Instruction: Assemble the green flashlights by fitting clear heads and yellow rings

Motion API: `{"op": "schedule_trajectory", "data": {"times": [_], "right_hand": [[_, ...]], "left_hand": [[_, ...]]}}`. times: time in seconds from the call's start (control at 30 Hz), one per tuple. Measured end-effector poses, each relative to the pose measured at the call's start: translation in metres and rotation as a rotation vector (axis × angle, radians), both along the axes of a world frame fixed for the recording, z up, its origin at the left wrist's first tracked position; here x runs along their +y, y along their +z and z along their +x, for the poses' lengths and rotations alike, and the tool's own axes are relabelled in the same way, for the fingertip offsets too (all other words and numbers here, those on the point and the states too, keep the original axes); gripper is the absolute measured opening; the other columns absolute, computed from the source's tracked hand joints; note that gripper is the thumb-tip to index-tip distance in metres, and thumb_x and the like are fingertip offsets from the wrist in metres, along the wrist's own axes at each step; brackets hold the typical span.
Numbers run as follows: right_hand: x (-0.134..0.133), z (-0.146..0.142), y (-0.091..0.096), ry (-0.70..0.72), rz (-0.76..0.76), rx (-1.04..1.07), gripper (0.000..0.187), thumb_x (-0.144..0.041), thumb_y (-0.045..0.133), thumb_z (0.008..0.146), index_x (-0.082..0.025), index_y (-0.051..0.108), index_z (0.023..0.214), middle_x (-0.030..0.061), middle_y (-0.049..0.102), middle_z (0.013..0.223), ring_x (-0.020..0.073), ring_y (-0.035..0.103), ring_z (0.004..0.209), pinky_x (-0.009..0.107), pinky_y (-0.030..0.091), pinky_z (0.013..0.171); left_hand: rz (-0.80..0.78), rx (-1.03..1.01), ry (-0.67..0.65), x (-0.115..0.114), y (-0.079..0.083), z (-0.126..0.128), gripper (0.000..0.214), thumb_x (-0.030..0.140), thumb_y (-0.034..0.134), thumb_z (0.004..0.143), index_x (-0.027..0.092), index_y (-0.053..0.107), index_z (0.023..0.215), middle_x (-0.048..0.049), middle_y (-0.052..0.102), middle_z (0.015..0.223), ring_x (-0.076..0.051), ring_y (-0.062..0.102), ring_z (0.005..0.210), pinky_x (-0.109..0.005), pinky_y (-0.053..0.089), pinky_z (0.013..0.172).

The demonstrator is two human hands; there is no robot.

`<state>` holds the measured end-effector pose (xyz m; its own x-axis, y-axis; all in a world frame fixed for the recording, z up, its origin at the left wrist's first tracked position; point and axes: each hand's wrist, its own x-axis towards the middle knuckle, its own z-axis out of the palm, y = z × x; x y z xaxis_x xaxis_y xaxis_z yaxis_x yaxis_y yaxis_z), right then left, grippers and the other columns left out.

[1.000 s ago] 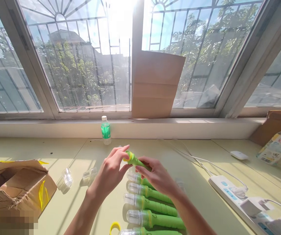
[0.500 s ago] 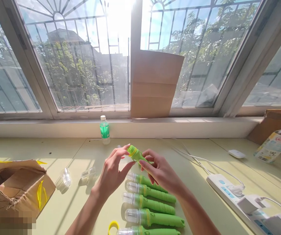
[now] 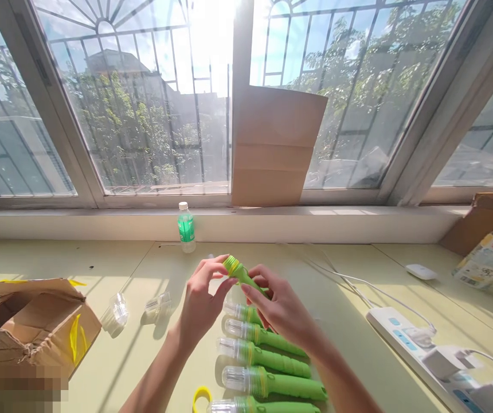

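Observation:
A green light stick handle (image 3: 242, 272) with a bare threaded end and a yellow ring below the threads is held tilted over the table. My right hand (image 3: 276, 298) is closed round its lower part. My left hand (image 3: 206, 289) has its thumb and fingers closed about the threaded end, near the ring. Below my hands several green light sticks (image 3: 281, 360) with clear caps lie side by side in a row. A loose yellow ring (image 3: 202, 396) lies beside the nearest one. Two loose clear caps, one cap (image 3: 120, 310) and another cap (image 3: 158, 304), lie left of my left hand.
An opened cardboard box (image 3: 53, 327) stands at the left. Toward the window sill is a green-labelled bottle (image 3: 186, 228). On the right are a white power strip (image 3: 395, 330) with plugs and cables, a small white object (image 3: 421, 271) and a large labelled bottle (image 3: 487, 258).
The handle stays between both hands, with my right fingers curled further round it and my left thumb moved slightly upward. The whole view has shifted slightly.

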<state>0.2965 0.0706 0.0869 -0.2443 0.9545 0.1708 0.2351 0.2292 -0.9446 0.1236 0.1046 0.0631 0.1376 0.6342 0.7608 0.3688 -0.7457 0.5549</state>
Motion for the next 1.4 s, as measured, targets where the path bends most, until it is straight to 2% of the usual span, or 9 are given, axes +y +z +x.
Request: {"op": "schedule_trajectory", "data": {"times": [0.17,0.33,0.4,0.5,0.67,0.93,1.03,1.17,1.4], "right_hand": [[-0.001,0.007,0.005,0.153,-0.158,0.128,0.033,-0.043,0.066,0.08,-0.024,0.05,0.102,-0.0056,0.055,0.072,0.0044,0.043,0.036,0.016,0.029,0.03],[0.005,0.007,0.007,0.219,-0.162,0.236,0.032,-0.046,0.069,0.076,-0.018,0.06,0.088,-0.0022,0.055,0.071,0.0114,0.055,0.057,0.022,0.048,0.048],[0.007,0.007,0.008,0.239,-0.114,0.218,0.029,-0.044,0.066,0.08,-0.016,0.062,0.082,-0.0011,0.056,0.07,0.0108,0.053,0.062,0.023,0.047,0.059],[0.007,0.006,0.005,0.269,-0.13,0.137,0.034,-0.045,0.051,0.091,-0.016,0.062,0.079,-0.0004,0.057,0.067,0.0085,0.048,0.052,0.021,0.04,0.05],[0.004,0.002,-0.002,0.114,-0.098,0.018,0.024,-0.041,0.062,0.084,-0.022,0.054,0.097,-0.0061,0.054,0.061,0.007,0.042,0.038,0.018,0.03,0.034],[0.007,0.008,0.002,0.112,0.092,-0.047,0.032,-0.041,0.05,0.092,-0.017,0.056,0.073,-0.0016,0.053,0.066,0.0107,0.05,0.059,0.022,0.039,0.053],[0.007,0.008,0.001,0.144,-0.012,-0.025,0.034,-0.044,0.042,0.095,-0.018,0.053,0.076,-0.0031,0.052,0.063,0.0068,0.042,0.045,0.02,0.031,0.041],[0.005,0.005,-0.003,0.144,-0.098,0.07,0.028,-0.045,0.06,0.086,-0.023,0.047,0.099,-0.0072,0.052,0.065,0.0055,0.037,0.037,0.018,0.027,0.034],[0.01,0.004,-0.002,0.063,0.11,-0.045,0.033,-0.041,0.046,0.095,-0.017,0.055,0.075,-0.0017,0.053,0.067,0.0107,0.05,0.061,0.022,0.04,0.055]], "left_hand": [[0.079,0.121,-0.095,0.003,0.004,-0.009,0.023,0.016,0.065,0.082,0.021,0.053,0.1,-0.0096,0.061,0.122,-0.02,0.062,0.104,-0.037,0.059,0.079],[0.217,0.162,-0.03,-0.002,0.014,-0.017,0.019,0.007,0.06,0.084,0.021,0.053,0.094,-0.0072,0.062,0.12,-0.019,0.058,0.108,-0.038,0.052,0.088],[0.226,0.207,-0.011,-0.004,0.015,-0.017,0.021,0.009,0.062,0.083,0.022,0.053,0.097,-0.0073,0.062,0.122,-0.019,0.057,0.108,-0.037,0.052,0.088],[0.212,0.266,0.02,-0.003,0.012,-0.015,0.025,0.014,0.066,0.081,0.022,0.051,0.099,-0.0081,0.061,0.123,-0.021,0.057,0.109,-0.038,0.053,0.087],[0.2,0.258,0.021,0.0,0.006,-0.013,0.02,0.011,0.062,0.084,0.022,0.049,0.096,-0.0079,0.062,0.121,-0.02,0.058,0.107,-0.038,0.052,0.088],[0.287,0.29,0.059,-0.003,0.009,-0.014,0.024,0.011,0.065,0.081,0.02,0.051,0.097,-0.0081,0.061,0.124,-0.021,0.057,0.107,-0.035,0.054,0.084],[0.295,0.331,0.071,-0.003,0.007,-0.013,0.022,0.007,0.06,0.083,0.02,0.05,0.098,-0.0078,0.061,0.123,-0.02,0.056,0.107,-0.034,0.054,0.083],[0.251,0.293,0.032,-0.002,0.007,-0.014,0.022,0.009,0.06,0.084,0.02,0.05,0.099,-0.0081,0.061,0.122,-0.02,0.056,0.108,-0.036,0.053,0.087],[0.287,0.298,0.08,-0.002,0.004,-0.011,0.022,0.009,0.062,0.083,0.021,0.051,0.098,-0.0073,0.061,0.123,-0.02,0.055,0.109,-0.035,0.053,0.084]]}}
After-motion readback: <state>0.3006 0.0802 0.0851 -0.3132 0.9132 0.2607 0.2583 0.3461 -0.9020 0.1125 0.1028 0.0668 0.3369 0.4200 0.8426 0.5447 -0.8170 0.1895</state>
